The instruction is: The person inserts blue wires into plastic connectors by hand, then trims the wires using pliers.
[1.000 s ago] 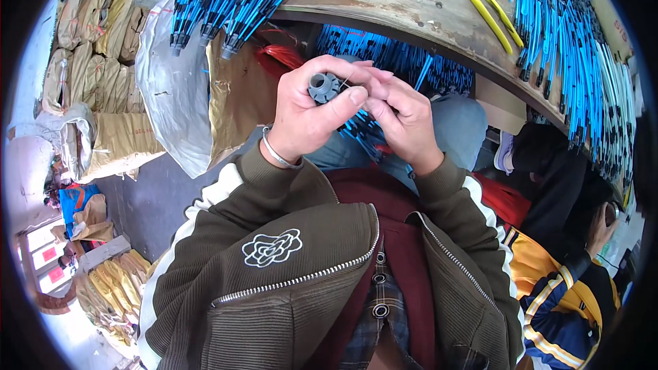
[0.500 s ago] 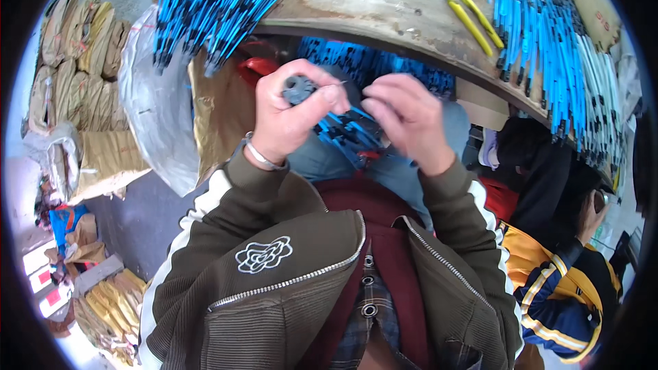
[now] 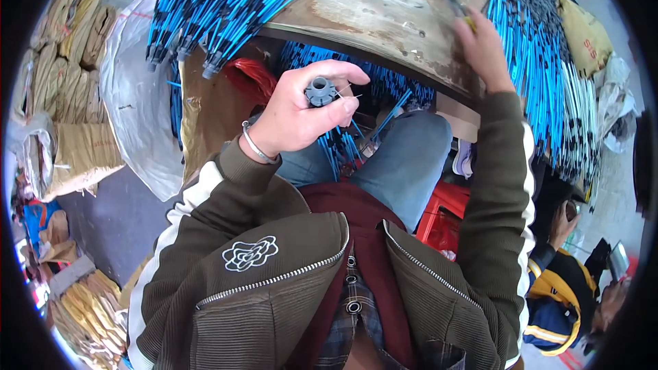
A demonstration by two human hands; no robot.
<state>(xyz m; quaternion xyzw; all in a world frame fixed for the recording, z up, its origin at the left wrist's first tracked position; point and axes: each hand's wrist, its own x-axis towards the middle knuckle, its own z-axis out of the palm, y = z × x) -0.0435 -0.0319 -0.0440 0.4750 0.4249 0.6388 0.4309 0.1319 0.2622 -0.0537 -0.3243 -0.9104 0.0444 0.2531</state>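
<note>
Left hand (image 3: 295,113) hasn't let go: fingers still curled snug around the grey plastic piece (image 3: 320,92), just in front of the worktop (image 3: 367,3). Right hand (image 3: 485,51) is the change, it's gone from beside the left up to the pliers (image 3: 469,24); too blurry to tell if its fingers have closed. Containers: tan sacks (image 3: 72,92) far left, then a clear bag (image 3: 137,99) with blue rods (image 3: 176,113) at its right edge, then a red bag (image 3: 252,79), contents hidden.

Matt plastic fitting (image 3: 320,92), wooden tabletop (image 3: 370,3)
</note>
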